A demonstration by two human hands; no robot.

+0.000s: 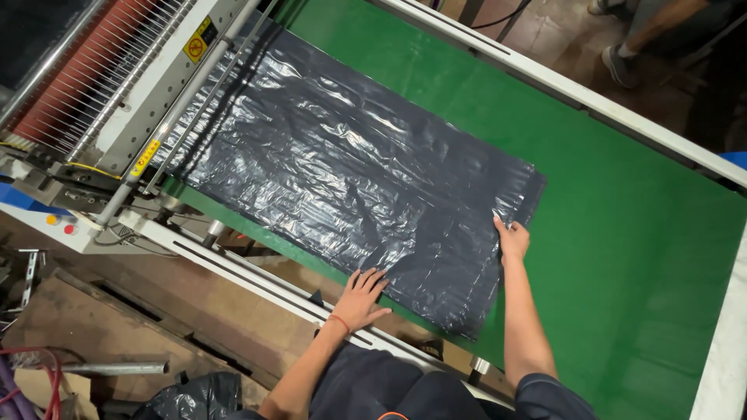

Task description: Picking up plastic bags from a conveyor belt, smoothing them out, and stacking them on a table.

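Observation:
A stack of shiny black plastic bags (pixel 350 171) lies flat on a green conveyor table (pixel 622 225), coming out of a machine at the upper left. My left hand (pixel 363 296) rests flat with fingers spread on the near edge of the stack; a red band is on its wrist. My right hand (pixel 511 239) touches the stack's right end near its corner, fingers pressing on the plastic edge. Whether it pinches the plastic I cannot tell.
A bag-making machine (pixel 117 78) with rollers, rods and wires stands at the upper left, with a small panel of round buttons (pixel 61 225). White frame rails (pixel 545 78) edge the table. Another person's feet (pixel 618 62) are at the upper right. Black plastic (pixel 187 397) lies on the floor.

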